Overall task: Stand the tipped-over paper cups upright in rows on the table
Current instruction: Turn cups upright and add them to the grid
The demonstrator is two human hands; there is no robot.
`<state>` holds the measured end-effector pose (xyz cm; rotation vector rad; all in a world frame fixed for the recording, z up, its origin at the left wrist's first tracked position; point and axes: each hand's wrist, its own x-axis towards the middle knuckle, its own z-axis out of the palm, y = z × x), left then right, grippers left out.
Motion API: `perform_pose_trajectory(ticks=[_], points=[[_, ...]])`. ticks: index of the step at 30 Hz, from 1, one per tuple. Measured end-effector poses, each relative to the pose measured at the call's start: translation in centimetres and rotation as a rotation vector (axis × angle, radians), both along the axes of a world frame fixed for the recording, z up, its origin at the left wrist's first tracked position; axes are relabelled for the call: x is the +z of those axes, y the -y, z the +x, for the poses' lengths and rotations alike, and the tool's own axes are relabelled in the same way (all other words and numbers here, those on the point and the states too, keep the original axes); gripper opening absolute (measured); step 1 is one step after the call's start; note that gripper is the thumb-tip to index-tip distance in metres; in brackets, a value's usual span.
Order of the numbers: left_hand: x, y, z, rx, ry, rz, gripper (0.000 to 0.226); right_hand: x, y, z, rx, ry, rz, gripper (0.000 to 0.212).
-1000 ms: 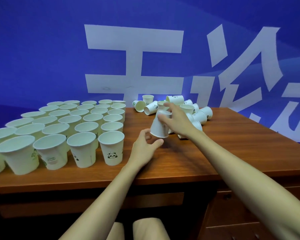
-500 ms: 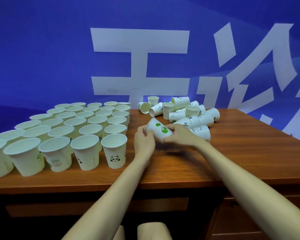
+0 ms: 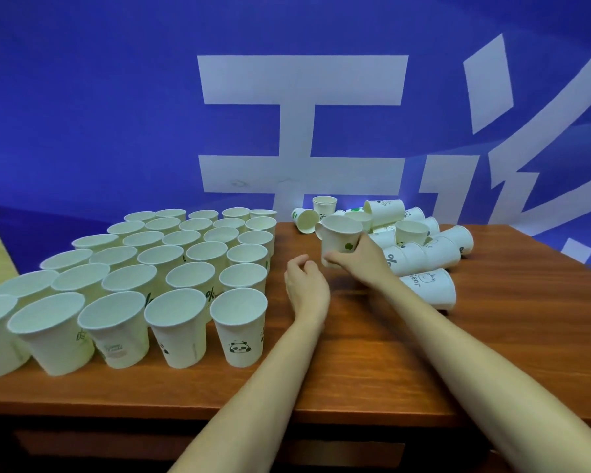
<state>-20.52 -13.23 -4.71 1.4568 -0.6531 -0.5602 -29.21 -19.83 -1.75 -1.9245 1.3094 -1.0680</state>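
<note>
My right hand (image 3: 359, 261) grips a white paper cup with a green mark (image 3: 340, 238), held upright just above the wooden table (image 3: 355, 353), mouth up. My left hand (image 3: 304, 285) hovers just left of it with loosely curled fingers, holding nothing. Several white cups stand upright in rows (image 3: 171, 268) on the left half of the table. A heap of tipped-over cups (image 3: 420, 254) lies behind and to the right of my right hand.
A blue wall with large white characters (image 3: 304, 131) rises right behind the table. The table's front edge (image 3: 219, 411) runs below my forearms. A bare strip of wood lies between the rows and the heap.
The cup has turned from tilted to mouth-up. My left hand has let go of it and drawn back left; my right hand alone holds it now.
</note>
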Motion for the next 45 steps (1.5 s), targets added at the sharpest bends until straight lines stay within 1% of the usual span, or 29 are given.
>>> perform_pose_trajectory(ticks=[2,4,6,10,15,17,20,23,28,31,37,42,44,45], points=[[-0.3,1.0,0.1,0.003,-0.1,0.031,0.027,0.5,1.2,1.2,0.004,0.043,0.011,0.044],[-0.7,1.9,0.3,0.017,-0.158,0.047,0.027,0.5,2.4,2.5,0.024,0.04,0.015,0.046],[-1.1,2.8,0.7,0.043,-0.126,0.053,0.024,0.1,3.6,3.8,0.02,0.023,0.011,0.055],[-1.1,4.2,1.3,0.074,0.032,0.06,0.014,-0.6,6.5,6.2,0.031,-0.019,0.052,0.063],[-1.7,4.6,1.4,0.038,0.18,0.067,0.018,-1.5,10.3,8.8,0.085,-0.081,0.132,0.055],[-2.0,4.7,1.4,0.038,0.179,0.047,0.02,-2.0,11.8,9.9,0.074,-0.102,0.15,0.054],[-2.0,5.1,2.0,0.059,0.121,0.027,0.02,-2.8,13.7,11.3,0.058,-0.152,0.13,0.053],[-2.1,5.3,1.9,0.047,0.122,0.004,0.019,-3.2,14.8,12.2,0.043,-0.2,0.088,0.06],[-2.4,5.6,1.8,0.059,0.148,-0.008,0.017,-3.9,16.1,12.9,0.072,-0.172,0.088,0.065],[-2.4,5.5,1.7,0.063,0.152,-0.008,0.016,-3.9,16.1,13.1,0.07,-0.182,0.065,0.067],[-2.1,5.5,2.0,0.056,0.114,0.001,0.017,-3.5,15.9,13.5,0.096,-0.18,0.101,0.07],[-1.9,5.3,2.0,0.038,0.115,0.02,0.018,-2.7,15.5,12.6,0.116,-0.289,0.066,0.076],[-1.8,5.2,1.9,0.028,0.128,0.03,0.019,-2.3,15.5,11.7,0.109,-0.263,0.067,0.078],[-1.8,5.2,1.9,0.026,0.133,0.034,0.019,-2.1,15.5,11.3,0.096,-0.24,0.046,0.074]])
